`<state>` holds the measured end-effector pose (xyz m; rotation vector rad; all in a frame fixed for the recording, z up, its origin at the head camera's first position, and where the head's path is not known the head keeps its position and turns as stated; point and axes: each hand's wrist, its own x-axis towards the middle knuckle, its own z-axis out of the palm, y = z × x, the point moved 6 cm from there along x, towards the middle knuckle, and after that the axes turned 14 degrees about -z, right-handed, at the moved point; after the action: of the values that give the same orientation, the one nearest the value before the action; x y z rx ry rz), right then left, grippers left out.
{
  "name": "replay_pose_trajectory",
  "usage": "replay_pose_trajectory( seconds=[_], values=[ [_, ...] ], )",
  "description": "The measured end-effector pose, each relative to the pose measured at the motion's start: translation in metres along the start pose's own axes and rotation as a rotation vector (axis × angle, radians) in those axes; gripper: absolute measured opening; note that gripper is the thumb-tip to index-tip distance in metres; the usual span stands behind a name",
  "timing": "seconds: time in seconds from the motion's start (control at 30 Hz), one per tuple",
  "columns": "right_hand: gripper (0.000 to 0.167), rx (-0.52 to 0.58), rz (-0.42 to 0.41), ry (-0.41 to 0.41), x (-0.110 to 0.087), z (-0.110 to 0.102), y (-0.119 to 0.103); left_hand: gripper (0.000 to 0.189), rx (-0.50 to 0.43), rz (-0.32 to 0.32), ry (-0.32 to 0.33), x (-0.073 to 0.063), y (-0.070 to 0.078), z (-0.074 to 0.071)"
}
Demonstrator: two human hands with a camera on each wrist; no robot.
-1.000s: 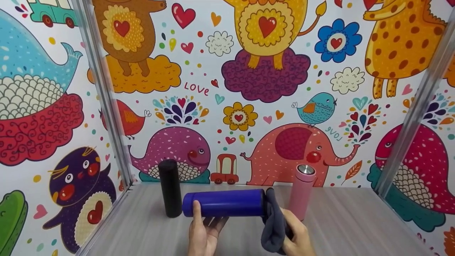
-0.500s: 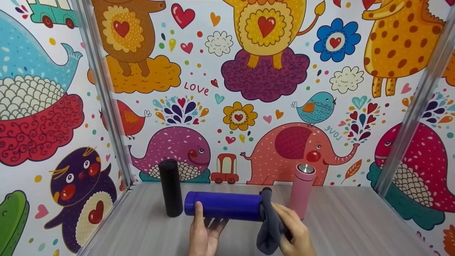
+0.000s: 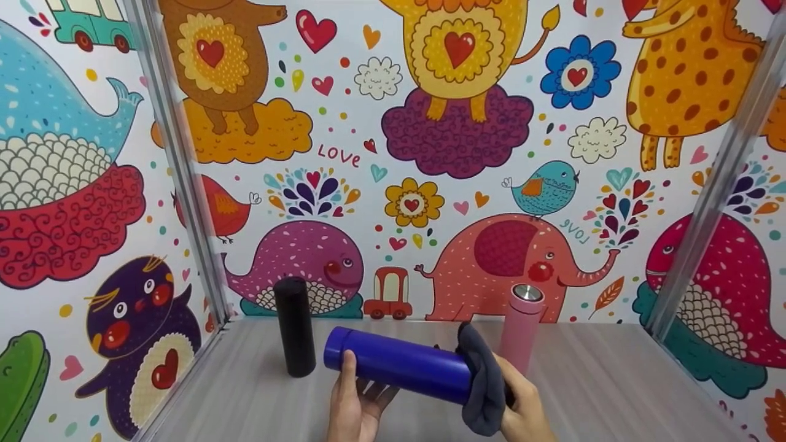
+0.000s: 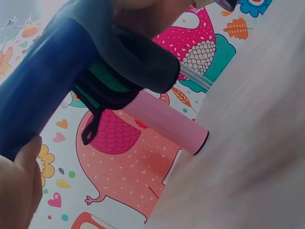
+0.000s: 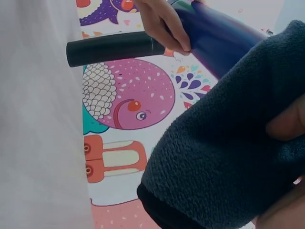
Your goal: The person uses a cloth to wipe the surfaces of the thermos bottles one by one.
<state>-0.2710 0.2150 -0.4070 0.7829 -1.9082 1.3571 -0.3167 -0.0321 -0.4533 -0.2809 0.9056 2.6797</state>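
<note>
A blue thermos bottle (image 3: 402, 368) is held above the table, tilted so its right end is lower. My left hand (image 3: 355, 408) grips it near the left end, thumb across the front and fingers beneath. A dark grey cloth (image 3: 483, 383) covers the right end of the bottle, and my right hand (image 3: 523, 399) holds that cloth from the right. In the left wrist view the folded cloth (image 4: 138, 59) wraps that end, with a dark loop hanging from its green-and-black edge. The right wrist view has the cloth (image 5: 209, 138) in front, hiding the bottle's near end.
A black bottle (image 3: 295, 328) stands upright on the table (image 3: 245, 393) to the left. Behind my right hand stands a pink bottle (image 3: 521, 325) with a silver top. Cartoon-printed walls (image 3: 344, 135) with metal corner posts (image 3: 184, 166) enclose the back and sides.
The blue bottle has gone from nearly level to tilted, its right end dropping. My right hand and the cloth have shifted right over the last half second. The standing bottles stay put.
</note>
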Motion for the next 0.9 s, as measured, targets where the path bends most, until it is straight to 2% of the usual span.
replay_pose_trajectory(
  seconds=[0.27,0.43,0.53,0.7,0.9],
  values=[
    [0.053,0.006,-0.079,0.02,-0.007,-0.006,0.002,0.105,-0.008,0.043,-0.024,-0.003,-0.001,0.006],
    [0.053,-0.001,-0.102,0.022,-0.014,-0.008,0.004,0.106,-0.025,0.065,0.009,-0.004,-0.005,0.007],
    [0.053,0.028,-0.058,0.017,-0.016,-0.009,0.007,0.106,-0.051,0.077,0.028,-0.003,-0.008,0.008],
    [0.054,0.093,0.063,0.002,-0.018,-0.009,0.01,0.106,-0.092,0.106,0.022,-0.001,-0.008,0.01],
    [0.055,0.2,0.249,-0.056,-0.027,-0.002,0.013,0.095,-0.06,0.174,0.036,-0.001,-0.006,0.01]
  ],
)
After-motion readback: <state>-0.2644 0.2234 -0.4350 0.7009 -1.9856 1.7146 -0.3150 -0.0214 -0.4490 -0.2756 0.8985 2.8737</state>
